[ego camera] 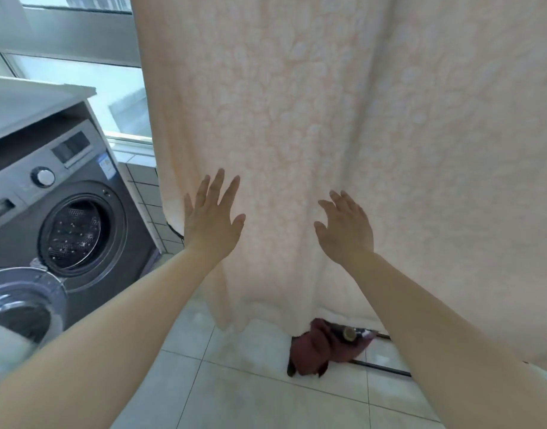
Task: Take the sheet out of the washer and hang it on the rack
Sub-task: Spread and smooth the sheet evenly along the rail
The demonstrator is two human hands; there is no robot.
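A large pale peach sheet (343,119) hangs down in front of the person, filling most of the view from the top edge almost to the floor. Whatever it hangs from is out of view above.

2 bare arms reach forward toward it. The left hand (211,219) is spread flat, fingers straight and fanned apart, palm against the fabric close to the sheet's left edge. It holds nothing. The right hand (346,226) is also open, fingers loosely extended and slightly bent, at the sheet's surface near a vertical fold that runs down just beside it. Whether this palm actually touches the cloth cannot be told. It grips nothing.

To the left of the left hand, well apart from it, stands a grey front-loading washer (64,193). Its round door (21,301) is swung open toward the person, below the left forearm, and the perforated metal drum (74,233) shows inside.

Below the right hand, beneath the sheet's lower hem, a dark red cloth (321,351) lies crumpled on the pale tiled floor (235,397), beside a dark metal bar (380,366) at floor level. Above the washer, beyond the left hand, a bright window (80,75) lets in daylight.
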